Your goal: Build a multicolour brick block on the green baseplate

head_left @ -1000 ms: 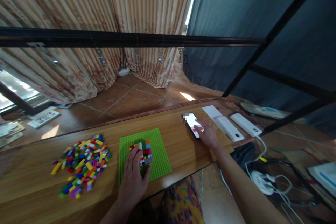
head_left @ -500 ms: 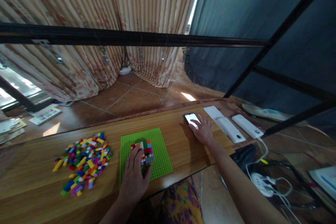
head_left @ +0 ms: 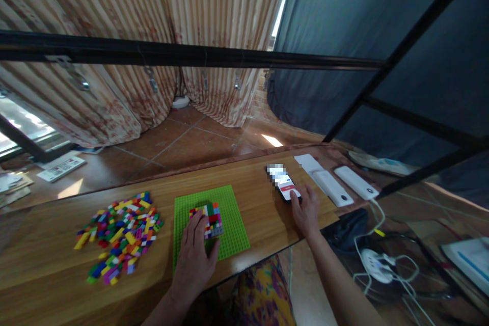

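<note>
Since the previous frame, your right hand (head_left: pixel 306 210) has drawn back toward you, baring more of the phone (head_left: pixel 281 179) screen, a red band now clear near its lower end. Your left hand (head_left: pixel 194 260) stays put.

Left: fingers nearly straight and close together, tips over the left side of the block (head_left: pixel 214 220), thumb spread away. Hand open, not closed round it; pressure cannot be told. Right: half open, fingers loosely bent, thumb at the screen's lower end. Nothing gripped; the phone lies flat on the table (head_left: pixel 256 202). Whether the thumb touches the glass, cannot tell.

Progress: the block sits built up on the plate (head_left: pixel 236 234), many colours packed side by side. Bare studs surround it. Plenty of loose bricks (head_left: pixel 132 234) lie left of the plate, so the build looks partial or small against the supply; your fingers hide part of it.

Materials: bricks hard plastic, short and long oblongs, heaped unevenly. Plate thin, green, studded in a regular grid. Table smooth, wood-grained, faintly glossy. Phone slim, dark-edged, glassy; part of its screen is blurred out.
</note>
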Tool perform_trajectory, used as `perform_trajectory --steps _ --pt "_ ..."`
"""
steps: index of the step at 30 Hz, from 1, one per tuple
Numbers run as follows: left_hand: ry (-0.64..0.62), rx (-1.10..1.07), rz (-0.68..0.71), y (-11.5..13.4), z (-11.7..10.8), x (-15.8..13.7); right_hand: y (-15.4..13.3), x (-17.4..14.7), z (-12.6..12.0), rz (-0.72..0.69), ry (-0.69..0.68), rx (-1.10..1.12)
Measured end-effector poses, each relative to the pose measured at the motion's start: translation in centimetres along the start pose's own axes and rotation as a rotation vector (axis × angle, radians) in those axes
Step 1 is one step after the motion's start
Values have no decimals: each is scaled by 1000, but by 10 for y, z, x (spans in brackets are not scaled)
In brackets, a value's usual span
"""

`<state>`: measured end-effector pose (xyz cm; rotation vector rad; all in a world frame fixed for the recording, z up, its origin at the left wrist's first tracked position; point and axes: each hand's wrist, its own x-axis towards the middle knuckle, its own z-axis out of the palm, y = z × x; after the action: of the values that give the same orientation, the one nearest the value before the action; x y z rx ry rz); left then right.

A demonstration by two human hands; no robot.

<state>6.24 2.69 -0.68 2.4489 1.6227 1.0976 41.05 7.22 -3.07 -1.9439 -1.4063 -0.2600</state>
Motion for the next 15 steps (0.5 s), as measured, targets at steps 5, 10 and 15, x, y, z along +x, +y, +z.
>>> perform_trajectory --steps 5,10,15 --pt "0 3 2 0 0 0 -7 13 2 10 -101 -101" --pt "-9 7 -8 -1 0 0 -14 25 5 61 -176 -192" --pt "-11 0 -6 -1 0 -1 -15 26 3 63 -166 -202"
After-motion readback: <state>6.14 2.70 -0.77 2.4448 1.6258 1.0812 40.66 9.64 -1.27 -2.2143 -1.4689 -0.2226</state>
